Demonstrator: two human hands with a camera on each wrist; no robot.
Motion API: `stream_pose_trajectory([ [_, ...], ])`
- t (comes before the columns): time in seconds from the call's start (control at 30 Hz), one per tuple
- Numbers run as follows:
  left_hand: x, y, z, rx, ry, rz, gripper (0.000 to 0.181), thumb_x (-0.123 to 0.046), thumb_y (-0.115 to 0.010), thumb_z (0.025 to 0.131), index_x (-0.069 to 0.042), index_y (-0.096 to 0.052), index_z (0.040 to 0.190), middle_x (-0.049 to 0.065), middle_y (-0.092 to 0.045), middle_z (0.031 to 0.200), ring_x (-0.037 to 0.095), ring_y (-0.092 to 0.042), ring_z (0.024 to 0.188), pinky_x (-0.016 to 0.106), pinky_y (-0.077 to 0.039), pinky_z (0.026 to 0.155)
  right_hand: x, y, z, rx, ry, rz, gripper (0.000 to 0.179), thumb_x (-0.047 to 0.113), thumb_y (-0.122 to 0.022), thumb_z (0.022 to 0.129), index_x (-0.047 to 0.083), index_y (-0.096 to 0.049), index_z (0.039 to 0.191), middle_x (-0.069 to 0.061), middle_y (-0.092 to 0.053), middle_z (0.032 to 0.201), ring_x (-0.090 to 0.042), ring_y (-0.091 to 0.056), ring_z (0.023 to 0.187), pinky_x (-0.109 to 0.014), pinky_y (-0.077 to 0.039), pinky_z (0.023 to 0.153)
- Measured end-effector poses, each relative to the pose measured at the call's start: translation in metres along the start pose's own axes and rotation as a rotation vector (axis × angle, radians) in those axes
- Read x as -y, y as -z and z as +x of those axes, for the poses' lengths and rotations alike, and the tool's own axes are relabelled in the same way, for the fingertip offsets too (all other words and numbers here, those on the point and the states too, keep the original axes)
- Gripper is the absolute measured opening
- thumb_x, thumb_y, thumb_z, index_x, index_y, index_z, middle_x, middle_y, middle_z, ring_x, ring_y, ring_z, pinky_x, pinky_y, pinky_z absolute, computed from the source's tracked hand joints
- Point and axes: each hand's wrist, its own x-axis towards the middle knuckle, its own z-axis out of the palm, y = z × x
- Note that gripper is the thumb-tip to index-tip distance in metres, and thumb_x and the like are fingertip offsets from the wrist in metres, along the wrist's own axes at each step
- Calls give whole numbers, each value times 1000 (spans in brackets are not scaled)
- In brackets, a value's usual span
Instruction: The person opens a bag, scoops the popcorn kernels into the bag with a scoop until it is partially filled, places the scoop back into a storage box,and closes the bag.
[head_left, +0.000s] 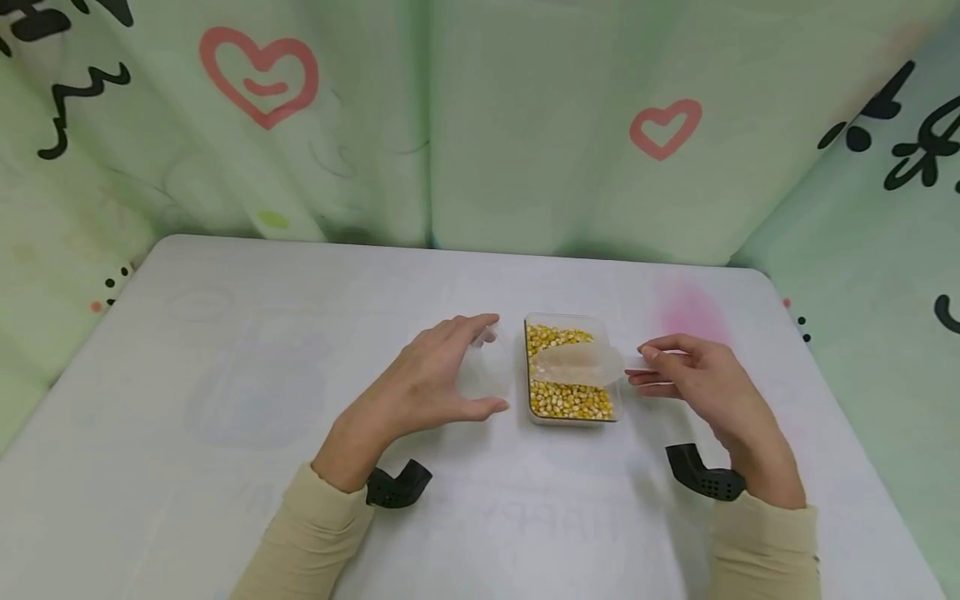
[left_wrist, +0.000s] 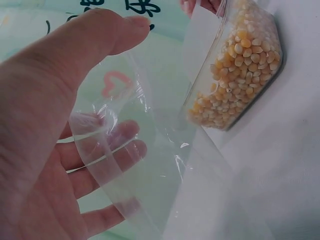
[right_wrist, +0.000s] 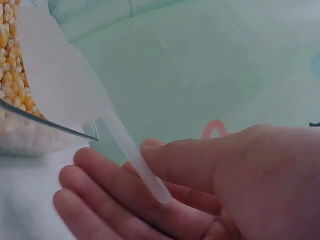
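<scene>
A clear rectangular container (head_left: pixel 573 423) stands on the table, filled with yellow corn kernels (head_left: pixel 568 403). Across the kernels lies a translucent white scoop (head_left: pixel 576 364), its bowl inside the container. Right of the container, my right hand (head_left: pixel 693 375) holds the scoop handle (right_wrist: pixel 131 150) between thumb and fingers. To the left, my left hand (head_left: pixel 423 383) has its thumb and fingers spread wide apart. A thin clear plastic bag (left_wrist: pixel 160 160) hangs in its gap, covering several fingertips in the left wrist view. Whether the thumb touches the bag I cannot tell.
The white table (head_left: pixel 225 517) extends on both sides of the container. Behind it hangs a green curtain (head_left: pixel 525 150) with hearts and black marks. A black wrist mount (head_left: pixel 397 485) sits at the left wrist, another mount (head_left: pixel 705 475) at the right.
</scene>
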Motion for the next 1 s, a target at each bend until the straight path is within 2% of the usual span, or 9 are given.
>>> stream_pose_trajectory([
  [0.07,0,0,0,0,-2,2,87,-45,-81,76,-14,-42,147,-4,-61,127,18,-57,118,45,-42,106,1,1,-1,-34,1,34,45,35,-55,101,-2,-55,128,-5,-71,113,-16,-74,97,-20,-55,84],
  [0.17,0,0,1,8,0,-9,88,-45,-81,77,-13,-41,148,-3,-62,127,19,-57,119,46,-41,107,2,2,-3,-67,19,188,43,32,-60,99,-1,-55,126,3,-73,106,-17,-75,94,-17,-54,84],
  [0.27,-1,-1,1,22,7,-35,90,-43,-81,77,-11,-39,150,-1,-62,128,21,-56,122,46,-39,110,3,1,-5,-81,61,365,39,26,-65,96,-2,-56,121,1,-75,103,-19,-76,90,-22,-56,83],
  [0.37,-2,-2,0,40,24,-56,92,-41,-81,77,-10,-36,151,-1,-62,131,22,-54,127,46,-38,112,6,1,-8,-91,111,459,36,21,-67,94,-4,-58,118,-3,-76,102,-19,-76,89,-28,-56,84],
  [0.6,-3,-2,0,58,53,-52,86,-44,-82,77,-14,-43,147,-4,-57,136,19,-52,128,42,-41,110,14,-1,-13,-64,198,550,37,14,-65,95,-8,-55,123,-11,-75,108,-23,-74,97,-34,-55,87],
  [0.8,-1,-3,0,54,42,-76,87,-43,-82,77,-14,-41,148,-1,-58,132,17,-55,121,39,-45,105,18,-6,-13,-49,219,589,36,11,-65,95,-8,-57,124,-12,-74,111,-21,-73,101,-34,-54,89],
  [1.0,0,-4,0,83,55,-105,89,-41,-81,78,-12,-37,150,-1,-61,127,14,-57,114,38,-46,101,22,-11,-12,-60,209,562,37,16,-65,95,-7,-60,124,-11,-73,113,-20,-73,101,-32,-53,90],
])
